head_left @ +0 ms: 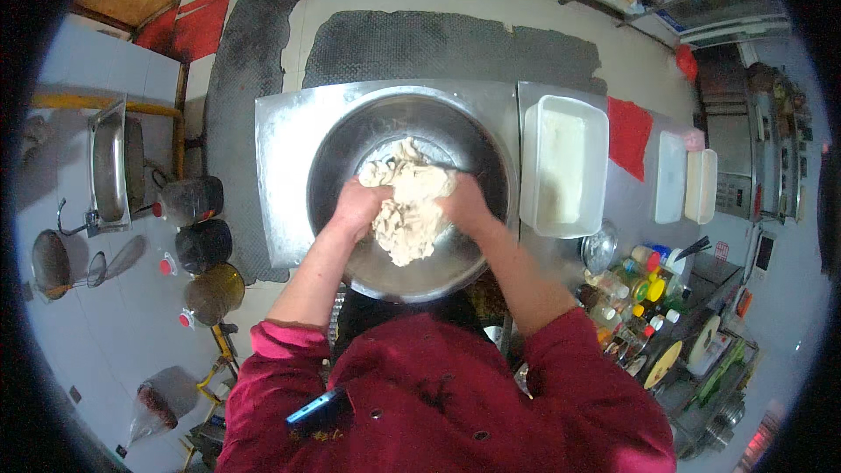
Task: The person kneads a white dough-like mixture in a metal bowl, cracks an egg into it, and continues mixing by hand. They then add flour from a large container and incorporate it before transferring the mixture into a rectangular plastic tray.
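A large stainless steel bowl [341, 125] stands on a metal tabletop [282, 164] before me. Inside it is a rough, lumpy mass of pale dough [414, 210], with ragged ends at its top and bottom. My left hand [361, 203] grips the dough's left side, its thumb pointing inward. On the opposite side my right hand [465, 203] has hold of the dough, and the fingers are partly hidden by it. The dough looks lifted a little between the hands, though its height above the bowl's bottom is hard to judge.
Right of the bowl stands a white plastic tub [565, 164], with a red sheet [629, 135] beyond it. Many seasoning bottles [634, 302] crowd the lower right. Large oil jugs [213, 292] line the left side. Dark floor mats [447, 49] lie beyond the table.
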A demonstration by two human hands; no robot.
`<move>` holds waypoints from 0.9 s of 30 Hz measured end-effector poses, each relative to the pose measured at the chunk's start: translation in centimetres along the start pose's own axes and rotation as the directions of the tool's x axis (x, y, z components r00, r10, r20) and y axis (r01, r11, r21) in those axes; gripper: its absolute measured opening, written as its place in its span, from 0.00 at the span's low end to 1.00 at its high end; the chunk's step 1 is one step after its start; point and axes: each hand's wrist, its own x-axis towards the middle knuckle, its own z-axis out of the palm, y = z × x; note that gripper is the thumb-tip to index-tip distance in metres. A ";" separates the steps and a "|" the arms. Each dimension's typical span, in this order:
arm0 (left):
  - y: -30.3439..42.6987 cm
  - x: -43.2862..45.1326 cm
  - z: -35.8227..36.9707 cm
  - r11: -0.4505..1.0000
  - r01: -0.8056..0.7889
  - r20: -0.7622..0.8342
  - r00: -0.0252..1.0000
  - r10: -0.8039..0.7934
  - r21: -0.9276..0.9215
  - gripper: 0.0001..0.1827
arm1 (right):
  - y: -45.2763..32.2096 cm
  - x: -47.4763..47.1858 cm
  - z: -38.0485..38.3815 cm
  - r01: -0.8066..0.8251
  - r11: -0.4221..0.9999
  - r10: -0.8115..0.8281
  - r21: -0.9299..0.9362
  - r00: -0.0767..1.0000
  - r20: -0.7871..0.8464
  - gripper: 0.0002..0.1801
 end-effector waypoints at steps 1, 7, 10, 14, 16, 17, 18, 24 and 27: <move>1.4 -0.5 -0.2 0.985 -0.019 -0.032 0.999 0.024 0.170 0.23 | -1.1 0.7 -1.5 0.001 0.995 0.001 -0.103 1.000 0.013 0.32; -2.0 6.9 -0.4 0.979 -0.202 -0.045 0.978 0.203 0.035 0.44 | -5.4 4.8 4.6 0.149 0.983 -0.163 -0.107 0.978 -0.129 0.28; -0.2 4.7 -1.4 0.988 -0.123 0.043 0.991 0.127 -0.089 0.43 | -3.9 3.4 2.1 -0.227 0.685 -0.003 0.693 0.949 0.314 0.26; -3.8 -2.2 -0.3 0.956 -0.198 -0.199 0.950 0.242 0.215 0.47 | 0.2 -0.2 -0.7 -0.026 0.802 -0.014 0.597 0.998 0.062 0.26; -6.2 -0.8 1.6 0.993 -0.058 -0.188 0.981 0.039 -0.100 0.45 | 3.6 -0.7 3.9 0.165 0.910 -0.115 0.380 0.982 -0.152 0.27; -7.5 0.4 2.3 0.960 -0.062 -0.168 0.986 0.016 -0.275 0.42 | 3.0 -1.1 5.2 0.174 0.952 -0.128 0.253 0.974 -0.188 0.27; -7.5 0.8 2.4 0.966 -0.030 -0.106 0.994 0.003 -0.258 0.38 | 2.4 -1.5 6.4 0.169 0.978 -0.137 0.125 0.964 -0.229 0.28; -0.2 -0.2 -0.1 0.982 -0.169 -0.049 0.984 0.174 0.089 0.19 | -1.3 1.3 0.3 0.042 0.969 -0.048 0.243 0.999 0.017 0.24; -0.9 2.6 -2.1 0.899 -0.358 -0.019 0.927 0.375 0.251 0.22 | -1.9 5.2 0.0 0.155 0.988 -0.157 -0.022 0.979 -0.132 0.32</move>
